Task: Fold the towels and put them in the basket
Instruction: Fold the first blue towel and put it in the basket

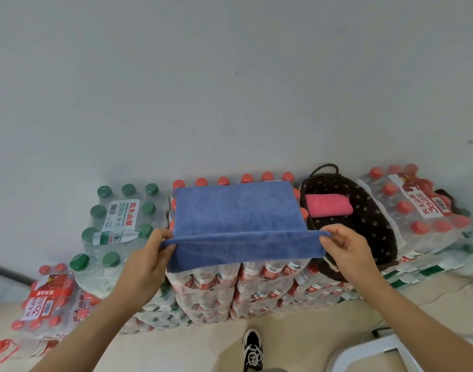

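Observation:
A blue towel (238, 210) lies spread over the top of a stack of red-capped bottle packs (259, 280), with its near edge lifted. My left hand (149, 253) pinches the near left corner. My right hand (345, 245) pinches the near right corner. The edge is stretched taut between them, and a flap hangs down in front of the stack. To the right stands a dark woven basket (374, 226) with a patterned lining and a loop handle. A folded pink towel (328, 205) lies inside it.
Green-capped bottle packs (117, 224) stand to the left, with more red-capped packs at lower left (47, 302) and far right (415, 205). A plain wall is behind. My shoe (252, 347) is on the beige floor, and a white frame (385, 350) sits at lower right.

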`<state>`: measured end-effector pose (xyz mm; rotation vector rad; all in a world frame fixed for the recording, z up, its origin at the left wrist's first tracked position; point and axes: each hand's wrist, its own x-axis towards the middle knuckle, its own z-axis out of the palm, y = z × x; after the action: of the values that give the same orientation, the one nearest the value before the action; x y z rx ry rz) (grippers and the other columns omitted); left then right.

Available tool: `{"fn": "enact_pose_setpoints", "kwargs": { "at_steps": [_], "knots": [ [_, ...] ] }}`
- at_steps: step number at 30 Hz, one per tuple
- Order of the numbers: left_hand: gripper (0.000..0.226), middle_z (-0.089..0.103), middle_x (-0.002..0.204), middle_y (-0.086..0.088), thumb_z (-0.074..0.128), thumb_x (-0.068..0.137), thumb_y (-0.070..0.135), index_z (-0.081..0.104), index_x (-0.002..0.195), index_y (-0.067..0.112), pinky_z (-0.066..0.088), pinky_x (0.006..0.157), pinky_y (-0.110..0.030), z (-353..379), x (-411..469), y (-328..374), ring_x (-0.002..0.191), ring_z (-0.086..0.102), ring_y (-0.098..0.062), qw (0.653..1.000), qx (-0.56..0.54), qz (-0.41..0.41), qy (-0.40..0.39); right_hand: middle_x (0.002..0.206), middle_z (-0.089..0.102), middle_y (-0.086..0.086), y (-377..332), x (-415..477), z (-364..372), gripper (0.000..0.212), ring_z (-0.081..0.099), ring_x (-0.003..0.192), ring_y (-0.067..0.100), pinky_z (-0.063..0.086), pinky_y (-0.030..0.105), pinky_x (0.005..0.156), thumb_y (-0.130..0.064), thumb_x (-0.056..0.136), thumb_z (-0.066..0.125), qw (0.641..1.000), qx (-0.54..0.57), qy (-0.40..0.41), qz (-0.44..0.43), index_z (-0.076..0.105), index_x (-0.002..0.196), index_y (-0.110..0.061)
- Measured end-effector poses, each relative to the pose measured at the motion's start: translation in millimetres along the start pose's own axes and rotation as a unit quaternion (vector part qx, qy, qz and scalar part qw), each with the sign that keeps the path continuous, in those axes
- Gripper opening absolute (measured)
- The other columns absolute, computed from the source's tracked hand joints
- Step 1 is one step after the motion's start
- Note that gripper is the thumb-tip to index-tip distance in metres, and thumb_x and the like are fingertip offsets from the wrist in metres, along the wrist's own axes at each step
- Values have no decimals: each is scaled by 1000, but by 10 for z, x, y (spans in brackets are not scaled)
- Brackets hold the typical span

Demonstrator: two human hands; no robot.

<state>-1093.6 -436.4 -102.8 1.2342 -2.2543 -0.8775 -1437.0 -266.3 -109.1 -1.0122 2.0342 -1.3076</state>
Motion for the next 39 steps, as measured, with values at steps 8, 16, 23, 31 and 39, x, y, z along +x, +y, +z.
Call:
{"fn": "enact_pose_setpoints", "kwargs": {
  "at_steps": [8, 16, 23, 31, 39],
  "knots": [
    [8, 60, 91, 3, 46, 100, 21, 52, 97, 19, 40, 67, -28, 37, 712, 235, 85, 55, -9, 976, -150, -147, 56, 79, 58, 4, -203, 564, 338, 12, 54, 68, 16, 43, 34, 60, -19, 101, 40, 996, -37, 78, 1, 51, 97, -20],
    [11, 55, 86, -2, 44, 100, 20, 47, 100, 10, 34, 67, -32, 228, 1221, 253, 85, 52, -23, 959, -137, -227, 97, 76, 57, 5, -288, 1182, 498, 13, 55, 68, 21, 40, 35, 57, -22, 103, 33, 991, -124, 32, 27, 43, 103, -15],
    [10, 53, 88, -8, 41, 101, 22, 42, 99, 12, 33, 72, -35, 380, 1366, 79, 80, 49, -28, 965, -49, -235, 103, 75, 57, 6, -136, 1394, 557, 21, 56, 69, 27, 39, 34, 59, -24, 103, 28, 959, -278, -29, 39, 43, 112, -12],
    [13, 54, 91, -11, 40, 101, 22, 44, 103, 10, 34, 74, -36, 388, 1533, -3, 82, 49, -29, 967, -17, -242, 81, 92, 65, 13, -192, 1581, 567, 19, 61, 79, 32, 44, 38, 62, -16, 101, 27, 922, -381, -72, 21, 39, 113, -9],
    [24, 63, 91, -19, 39, 100, 32, 49, 104, 11, 37, 68, -37, 426, 1558, -81, 78, 55, -36, 960, 146, -232, 64, 90, 65, 8, -153, 1629, 648, 23, 64, 80, 30, 36, 33, 58, -21, 100, 32, 890, -453, -52, 18, 38, 120, -14]
  ]
}}
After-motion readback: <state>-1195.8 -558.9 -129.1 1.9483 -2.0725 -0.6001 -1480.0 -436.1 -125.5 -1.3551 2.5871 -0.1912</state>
